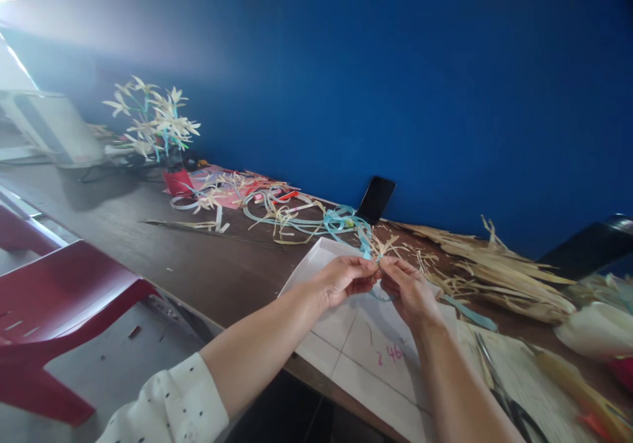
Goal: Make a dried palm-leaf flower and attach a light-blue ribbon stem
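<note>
My left hand [352, 277] and my right hand [401, 281] meet over a white sheet [361, 357] with ruled lines and pink writing. Between them they pinch the base of a pale dried-leaf flower [386, 245], its thin petals fanning out away from me. A light blue ribbon [364, 240] runs up to the flower's base and trails behind it. Both sets of fingers are closed at this base; the exact spot they grip is partly hidden by the fingertips.
A black phone [376, 199] leans on the blue partition [445, 100]. Dried leaves [484, 271] lie to the right, scissors [502, 383] nearer me. Finished flowers [155, 117] stand in a red pot [178, 182] at the left, beyond a red chair [64, 298]. Loose strips and ribbon [262, 215] litter the back.
</note>
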Demonstrator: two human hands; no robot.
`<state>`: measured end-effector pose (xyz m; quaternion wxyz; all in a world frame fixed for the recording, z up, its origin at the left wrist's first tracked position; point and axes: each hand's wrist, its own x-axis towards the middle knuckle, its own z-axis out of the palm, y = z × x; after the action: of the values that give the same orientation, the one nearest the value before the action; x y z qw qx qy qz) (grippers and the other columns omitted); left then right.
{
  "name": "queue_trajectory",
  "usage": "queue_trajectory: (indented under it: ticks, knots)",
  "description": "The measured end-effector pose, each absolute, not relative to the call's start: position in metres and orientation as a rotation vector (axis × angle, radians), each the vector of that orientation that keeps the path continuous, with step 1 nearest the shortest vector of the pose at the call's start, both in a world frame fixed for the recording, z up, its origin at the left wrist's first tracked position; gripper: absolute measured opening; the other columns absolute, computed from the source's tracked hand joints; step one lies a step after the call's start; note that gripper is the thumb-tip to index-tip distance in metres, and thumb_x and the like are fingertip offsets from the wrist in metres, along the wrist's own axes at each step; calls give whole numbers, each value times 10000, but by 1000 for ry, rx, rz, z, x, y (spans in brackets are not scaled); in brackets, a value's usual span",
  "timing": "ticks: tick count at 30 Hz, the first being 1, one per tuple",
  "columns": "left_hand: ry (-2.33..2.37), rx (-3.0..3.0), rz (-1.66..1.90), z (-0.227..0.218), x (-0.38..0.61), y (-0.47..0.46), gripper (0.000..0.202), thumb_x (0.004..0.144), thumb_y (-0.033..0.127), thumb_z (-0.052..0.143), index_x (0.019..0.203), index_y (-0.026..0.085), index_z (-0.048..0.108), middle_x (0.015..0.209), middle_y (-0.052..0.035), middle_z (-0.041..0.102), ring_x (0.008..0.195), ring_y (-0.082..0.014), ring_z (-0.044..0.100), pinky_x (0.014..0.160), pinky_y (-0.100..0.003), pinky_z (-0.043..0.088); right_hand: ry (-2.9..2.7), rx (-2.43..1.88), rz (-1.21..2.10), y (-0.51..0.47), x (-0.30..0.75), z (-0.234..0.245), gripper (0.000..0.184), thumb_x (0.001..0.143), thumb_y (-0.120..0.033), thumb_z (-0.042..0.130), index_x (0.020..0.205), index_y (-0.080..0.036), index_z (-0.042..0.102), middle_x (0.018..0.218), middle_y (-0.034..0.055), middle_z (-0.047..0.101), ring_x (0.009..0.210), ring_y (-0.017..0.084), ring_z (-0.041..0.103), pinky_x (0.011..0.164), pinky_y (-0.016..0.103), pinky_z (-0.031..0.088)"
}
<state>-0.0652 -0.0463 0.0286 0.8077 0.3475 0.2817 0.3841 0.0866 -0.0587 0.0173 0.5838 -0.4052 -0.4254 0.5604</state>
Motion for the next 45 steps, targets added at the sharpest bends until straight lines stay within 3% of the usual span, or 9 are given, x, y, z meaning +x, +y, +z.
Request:
queue_trajectory:
  ticks: [10,18,36,45]
  knots:
    - [675,812,917,35,-62,-50,243,638,266,743,699,99,577,673,-23,591,604,-67,517,643,-224,408,-974,-972,1347,-60,86,22,294,625,-310,767,850,-157,657,477,-91,297,426,33,162,407,203,108]
    - [669,876,949,30,-61,-49,276,639,315,734,698,103,567,639,-17,574,582,-71,493,639,-238,386,-1049,-1026,1318,-59,87,27,268,598,-351,779,734,-169,637,467,-74,368,408,31,194,403,215,105]
    - [802,957,1087,29,-56,-49,95,734,161,601,680,112,541,598,-14,578,504,-48,457,540,-203,348,-1022,-1058,1279,-57,81,25,355,577,-349,792,830,-175,616,476,-78,390,397,32,199,388,208,87]
    - [864,1007,1104,31,-56,-49,74,726,151,595,674,126,548,590,-4,573,516,-58,455,555,-217,361,-1008,-976,1340,-57,84,21,225,675,-313,737,809,-170,628,457,-99,272,406,29,156,391,199,89]
